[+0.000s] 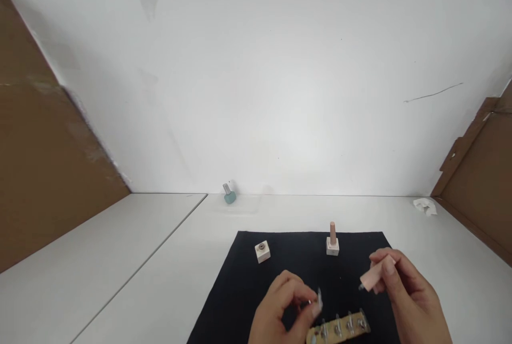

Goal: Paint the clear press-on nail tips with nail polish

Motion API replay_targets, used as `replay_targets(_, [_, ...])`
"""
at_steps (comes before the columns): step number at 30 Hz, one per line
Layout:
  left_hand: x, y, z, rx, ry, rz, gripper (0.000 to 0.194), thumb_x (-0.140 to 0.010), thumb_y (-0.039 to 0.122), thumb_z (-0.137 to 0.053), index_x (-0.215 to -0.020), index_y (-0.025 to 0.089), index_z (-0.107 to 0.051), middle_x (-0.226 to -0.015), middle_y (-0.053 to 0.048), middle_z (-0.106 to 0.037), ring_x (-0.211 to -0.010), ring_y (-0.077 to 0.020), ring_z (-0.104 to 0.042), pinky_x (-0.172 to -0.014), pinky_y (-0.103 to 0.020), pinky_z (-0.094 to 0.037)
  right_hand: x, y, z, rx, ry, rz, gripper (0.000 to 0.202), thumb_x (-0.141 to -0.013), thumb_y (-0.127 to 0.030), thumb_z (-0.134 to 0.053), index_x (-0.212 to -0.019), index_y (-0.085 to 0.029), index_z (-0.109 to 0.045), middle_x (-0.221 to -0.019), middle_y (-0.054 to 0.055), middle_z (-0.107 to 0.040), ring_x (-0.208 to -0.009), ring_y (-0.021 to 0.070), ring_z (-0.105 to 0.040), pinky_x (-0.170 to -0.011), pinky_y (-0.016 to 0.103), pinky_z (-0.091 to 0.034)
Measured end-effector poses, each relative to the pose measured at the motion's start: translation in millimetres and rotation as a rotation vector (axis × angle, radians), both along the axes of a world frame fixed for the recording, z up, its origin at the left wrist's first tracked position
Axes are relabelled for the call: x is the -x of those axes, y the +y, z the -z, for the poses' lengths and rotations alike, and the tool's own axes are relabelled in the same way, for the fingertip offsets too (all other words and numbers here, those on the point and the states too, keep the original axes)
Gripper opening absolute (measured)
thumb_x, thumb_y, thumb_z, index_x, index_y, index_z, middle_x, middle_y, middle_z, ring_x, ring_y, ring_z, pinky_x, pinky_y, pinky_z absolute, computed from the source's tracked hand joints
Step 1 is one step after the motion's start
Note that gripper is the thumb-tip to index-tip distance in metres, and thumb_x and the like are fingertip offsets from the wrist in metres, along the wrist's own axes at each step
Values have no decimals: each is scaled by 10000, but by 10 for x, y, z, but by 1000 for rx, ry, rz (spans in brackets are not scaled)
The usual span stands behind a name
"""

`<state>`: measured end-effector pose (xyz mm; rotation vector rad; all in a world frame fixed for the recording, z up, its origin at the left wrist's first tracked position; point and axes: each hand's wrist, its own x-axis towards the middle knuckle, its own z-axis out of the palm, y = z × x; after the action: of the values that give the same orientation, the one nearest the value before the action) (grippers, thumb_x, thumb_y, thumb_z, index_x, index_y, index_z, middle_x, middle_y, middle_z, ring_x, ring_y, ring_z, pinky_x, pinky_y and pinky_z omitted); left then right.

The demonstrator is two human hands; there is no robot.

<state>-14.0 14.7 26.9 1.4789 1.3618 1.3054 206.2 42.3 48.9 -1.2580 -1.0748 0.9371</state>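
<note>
My left hand [282,306] is closed in a pinch on a small clear nail tip [319,297]. In my right hand [412,293] is a pale pink nail polish cap [372,277], tilted with its dark brush end down and left. The cap and the nail tip are apart. Just below and right of my left fingers lies a yellowish strip [340,328] bearing several clear nail tips, cut off by the lower edge. An uncapped white square bottle [263,252] stands at the mat's left, and a capped white bottle [332,248] with a pinkish cap stands at the back right.
A black mat [232,285] covers part of the white table [140,290]. At the back wall sits a teal nail polish bottle [229,196], leaning. Crumpled white tissue [425,206] lies at the far right. Brown cardboard walls [48,136] bound both sides.
</note>
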Motion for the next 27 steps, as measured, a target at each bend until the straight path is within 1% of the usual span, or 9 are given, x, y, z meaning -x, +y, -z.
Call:
replay_targets(3, [27, 125, -10, 215, 113, -50, 125, -816, 271, -671, -709, 207, -665, -711, 2, -662, -733, -217, -657, -717, -306, -523, 2, 28, -61, 16, 35, 35, 511, -811, -716, -737, -940, -222, -775, -713, 12, -661, -683, 166, -580, -685, 235, -551])
replay_targets(5, [18, 184, 11, 276, 156, -64, 125, -810, 256, -644, -695, 206, -641, -709, -10, -669, -735, -238, -660, -718, -335, -521, 6, 64, -85, 32, 118, 54, 534, -768, -714, -777, -945, -210, -785, -773, 21, -672, -673, 158, -563, -651, 239, -554])
replay_targets(7, [-6, 207, 42, 265, 208, -93, 108, -781, 199, -641, -673, 210, -637, -739, -20, -666, -779, -260, -651, -759, -371, -509, 7, 98, -88, 46, 199, 50, 525, -738, -688, -817, -929, -200, -794, -856, 34, -696, -678, 152, -564, -655, 246, -568])
replay_targets(11, [-45, 191, 84, 242, 323, -117, 148, -719, 99, -682, -643, 223, -655, -859, -36, -684, -945, -307, -628, -912, -456, -459, -3, 122, -64, 55, 240, 34, 518, -761, -649, -824, -1018, -200, -809, -963, 49, -728, -802, 182, -633, -777, 277, -593])
replay_targets(15, [-55, 176, 87, 245, 402, -113, 168, -719, 71, -693, -659, 227, -673, -906, -42, -689, -987, -328, -629, -969, -503, -431, -11, 106, -59, 41, 147, 23, 566, -765, -706, -785, -1021, -202, -817, -833, 28, -710, -756, 174, -617, -759, 275, -572])
replay_targets(18, [-4, 112, 99, 258, 425, -100, 172, -700, 78, -701, -761, 239, -704, -970, -39, -693, -1034, -329, -637, -981, -480, -449, -23, 107, -38, 42, 73, -5, 597, -774, -754, -742, -970, -195, -816, -672, -1, -619, -676, 162, -558, -666, 257, -529])
replay_targets(21, [153, 3, 114, 279, 414, -103, 200, -714, 135, -694, -881, 243, -672, -1010, -43, -679, -1042, -314, -656, -946, -429, -496, -54, 130, 11, 57, 42, -12, 594, -794, -748, -730, -1005, -198, -799, -663, -9, -591, -698, 172, -552, -669, 260, -502])
replay_targets(24, [387, -7, 92, 284, 368, -257, 236, -814, 293, -643, -1032, 224, -585, -918, -39, -619, -941, -313, -675, -853, -420, -535, -79, 146, 35, 63, 63, -4, 581, -802, -742, -730, -1017, -204, -781, -682, -14, -582, -722, 173, -537, -698, 259, -483])
replay_targets(27, [601, 187, 48, 233, 345, -392, 455, -830, 351, -625, -1231, 169, -513, -1016, -69, -595, -931, -304, -652, -859, -430, -534, -80, 145, 22, 28, 103, 34, 588, -785, -766, -727, -953, -204, -766, -724, -7, -604, -710, 162, -511, -686, 254, -468])
